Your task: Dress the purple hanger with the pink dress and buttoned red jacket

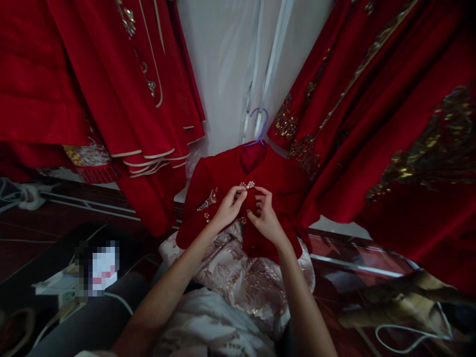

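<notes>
A small red velvet jacket (277,181) lies in front of me on a purple hanger (260,126), its lower part resting on a pale brocade cushion (238,277). My left hand (227,208) pinches the jacket's front just below a jewelled clasp (248,185) near the collar. My right hand (265,217) grips the jacket's front edge beside it, fingers curled on the cloth. A silver embroidered ornament (208,200) sits on the jacket's left chest.
Red garments with cream trim (141,99) hang at the left. Red robes with gold embroidery (390,124) hang at the right. A white wall (223,64) stands behind. White cables (405,342) and a dark patterned floor (55,223) lie below.
</notes>
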`<control>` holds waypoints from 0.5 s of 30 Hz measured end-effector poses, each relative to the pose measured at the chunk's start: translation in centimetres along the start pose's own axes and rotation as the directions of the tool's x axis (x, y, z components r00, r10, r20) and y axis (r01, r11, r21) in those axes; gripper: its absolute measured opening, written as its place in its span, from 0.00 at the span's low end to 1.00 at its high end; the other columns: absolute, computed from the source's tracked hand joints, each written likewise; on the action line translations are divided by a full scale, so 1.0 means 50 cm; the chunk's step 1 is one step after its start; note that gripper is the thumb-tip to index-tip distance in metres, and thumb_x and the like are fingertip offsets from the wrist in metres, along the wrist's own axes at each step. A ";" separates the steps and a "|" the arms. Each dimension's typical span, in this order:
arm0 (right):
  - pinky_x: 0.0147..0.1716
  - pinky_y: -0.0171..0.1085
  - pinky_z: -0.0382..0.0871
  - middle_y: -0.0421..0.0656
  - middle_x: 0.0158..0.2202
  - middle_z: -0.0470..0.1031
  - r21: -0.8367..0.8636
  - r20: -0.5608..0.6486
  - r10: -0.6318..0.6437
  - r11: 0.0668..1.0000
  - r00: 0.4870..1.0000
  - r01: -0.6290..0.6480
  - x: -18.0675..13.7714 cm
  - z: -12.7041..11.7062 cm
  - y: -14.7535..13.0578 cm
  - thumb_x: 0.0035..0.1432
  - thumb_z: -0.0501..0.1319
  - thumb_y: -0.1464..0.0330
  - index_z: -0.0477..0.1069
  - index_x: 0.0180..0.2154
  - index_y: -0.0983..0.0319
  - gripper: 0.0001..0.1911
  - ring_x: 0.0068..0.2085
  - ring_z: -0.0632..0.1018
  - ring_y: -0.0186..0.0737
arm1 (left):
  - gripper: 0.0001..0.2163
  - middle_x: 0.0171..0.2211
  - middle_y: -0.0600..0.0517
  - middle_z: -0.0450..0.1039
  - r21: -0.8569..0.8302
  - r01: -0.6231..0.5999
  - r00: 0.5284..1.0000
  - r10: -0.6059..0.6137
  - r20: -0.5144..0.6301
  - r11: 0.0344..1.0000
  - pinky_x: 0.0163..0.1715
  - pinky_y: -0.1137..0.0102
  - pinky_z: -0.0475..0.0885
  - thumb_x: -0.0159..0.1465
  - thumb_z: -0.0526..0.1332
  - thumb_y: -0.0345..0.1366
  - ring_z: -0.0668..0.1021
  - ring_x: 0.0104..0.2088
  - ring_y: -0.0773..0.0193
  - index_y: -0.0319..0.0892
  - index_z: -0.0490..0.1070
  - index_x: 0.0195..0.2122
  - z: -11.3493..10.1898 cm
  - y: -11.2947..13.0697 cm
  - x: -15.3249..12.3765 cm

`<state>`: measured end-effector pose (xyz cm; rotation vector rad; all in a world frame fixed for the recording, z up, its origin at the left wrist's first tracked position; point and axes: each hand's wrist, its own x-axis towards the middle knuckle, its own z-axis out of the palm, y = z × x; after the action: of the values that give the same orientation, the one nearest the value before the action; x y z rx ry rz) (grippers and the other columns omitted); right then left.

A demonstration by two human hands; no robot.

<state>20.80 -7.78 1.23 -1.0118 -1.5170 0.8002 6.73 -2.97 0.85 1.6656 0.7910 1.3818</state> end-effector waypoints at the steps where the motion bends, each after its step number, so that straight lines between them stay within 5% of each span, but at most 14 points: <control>1: 0.38 0.36 0.73 0.42 0.42 0.70 0.027 0.028 0.038 0.999 0.999 -0.039 0.000 -0.014 -0.002 0.53 0.62 0.68 0.53 0.55 0.55 0.30 0.38 0.76 0.35 | 0.15 0.46 0.48 0.71 -0.065 0.055 0.998 -0.055 -0.005 0.996 0.51 0.66 0.67 0.65 0.55 0.48 0.73 0.47 0.62 0.42 0.66 0.45 0.001 0.001 -0.001; 3: 0.37 0.34 0.72 0.38 0.36 0.71 0.128 0.058 0.103 0.986 0.993 -0.110 0.004 -0.042 -0.009 0.54 0.63 0.66 0.56 0.51 0.55 0.25 0.36 0.76 0.34 | 0.20 0.46 0.47 0.71 -0.216 0.180 0.983 -0.182 0.013 0.960 0.49 0.65 0.69 0.63 0.57 0.52 0.74 0.47 0.61 0.42 0.65 0.47 0.000 0.005 -0.002; 8: 0.45 0.35 0.72 0.39 0.40 0.74 0.245 0.100 0.159 0.953 0.982 -0.179 -0.001 -0.083 -0.044 0.54 0.65 0.65 0.62 0.51 0.53 0.24 0.41 0.77 0.33 | 0.25 0.39 0.45 0.75 -0.446 0.483 0.874 -0.385 0.297 0.753 0.42 0.68 0.71 0.60 0.55 0.59 0.77 0.39 0.62 0.39 0.70 0.39 -0.012 0.015 -0.029; 12: 0.51 0.39 0.70 0.43 0.50 0.72 0.097 0.223 0.087 0.989 0.971 -0.111 -0.022 -0.078 -0.076 0.57 0.63 0.63 0.67 0.49 0.55 0.18 0.51 0.74 0.37 | 0.21 0.33 0.49 0.74 -0.513 0.507 0.854 -0.486 0.187 0.693 0.28 0.73 0.70 0.58 0.60 0.55 0.75 0.28 0.68 0.39 0.70 0.34 -0.029 0.012 -0.065; 15: 0.40 0.36 0.74 0.44 0.45 0.73 -0.092 0.212 0.054 0.995 0.976 -0.035 -0.033 -0.061 -0.088 0.57 0.62 0.62 0.70 0.45 0.56 0.14 0.42 0.76 0.36 | 0.16 0.29 0.51 0.73 -0.545 0.520 0.827 -0.548 0.126 0.658 0.24 0.75 0.69 0.55 0.65 0.48 0.73 0.25 0.69 0.38 0.70 0.33 -0.043 0.007 -0.086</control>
<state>23.10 -11.15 5.04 -1.0541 -1.7315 0.9040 3.76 -6.42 -0.69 0.8353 0.7302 1.0788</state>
